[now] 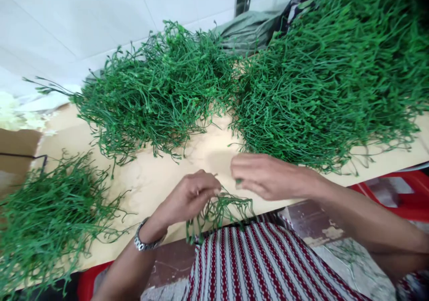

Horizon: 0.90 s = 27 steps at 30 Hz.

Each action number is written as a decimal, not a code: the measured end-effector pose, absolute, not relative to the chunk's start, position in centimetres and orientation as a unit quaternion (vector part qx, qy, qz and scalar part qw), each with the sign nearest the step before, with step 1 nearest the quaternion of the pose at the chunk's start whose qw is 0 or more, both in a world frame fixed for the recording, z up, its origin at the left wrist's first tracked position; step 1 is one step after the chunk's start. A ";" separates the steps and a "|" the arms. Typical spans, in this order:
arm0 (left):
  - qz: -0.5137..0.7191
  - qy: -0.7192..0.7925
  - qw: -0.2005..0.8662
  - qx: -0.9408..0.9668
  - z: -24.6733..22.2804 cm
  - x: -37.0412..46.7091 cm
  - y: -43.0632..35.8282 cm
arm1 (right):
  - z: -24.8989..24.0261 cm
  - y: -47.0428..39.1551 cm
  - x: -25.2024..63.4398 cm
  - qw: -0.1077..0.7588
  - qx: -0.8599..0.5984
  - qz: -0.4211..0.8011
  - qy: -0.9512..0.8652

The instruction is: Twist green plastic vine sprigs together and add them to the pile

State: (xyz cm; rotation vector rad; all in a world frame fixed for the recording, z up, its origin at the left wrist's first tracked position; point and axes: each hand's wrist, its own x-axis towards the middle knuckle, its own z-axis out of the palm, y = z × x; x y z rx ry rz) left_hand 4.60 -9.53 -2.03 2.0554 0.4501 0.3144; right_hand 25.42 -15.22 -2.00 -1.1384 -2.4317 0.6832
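My left hand (196,194), with a metal watch band on its wrist, is closed on a small bunch of thin green branching stems (224,209). The bunch hangs down from the fingers over the table's near edge, in front of a red and white striped garment. Just to the right, a little apart from it, my right hand (258,173) is closed in a pinch. A small green bit shows at its fingertips, too little to name. Behind my right hand lies a big heap of similar green stems (321,91).
A second heap of green stems (157,91) lies at the back left, a third (50,216) at the near left. Pale yellow petal-like pieces (20,113) sit at the far left. Red stools (405,194) stand below the table (147,189). A tiled wall rises behind.
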 end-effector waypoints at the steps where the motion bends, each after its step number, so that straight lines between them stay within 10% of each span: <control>1: 0.166 0.232 0.526 0.801 -2.4 4.5 -9.4 | -2.1 -15.2 25.7 0.241 -0.430 0.259 -0.831; 6: 0.272 0.318 0.655 0.629 -3.9 4.3 -9.2 | -3.1 -15.4 25.0 0.432 -0.467 0.373 -0.675; 14: 0.360 0.335 0.661 0.566 -4.1 5.4 -10.5 | -4.5 -14.8 21.6 0.428 -0.481 0.311 -0.699; 27: 0.377 0.290 0.345 0.809 -4.3 5.1 -11.5 | -4.4 -15.0 22.0 0.359 -0.468 0.254 -0.767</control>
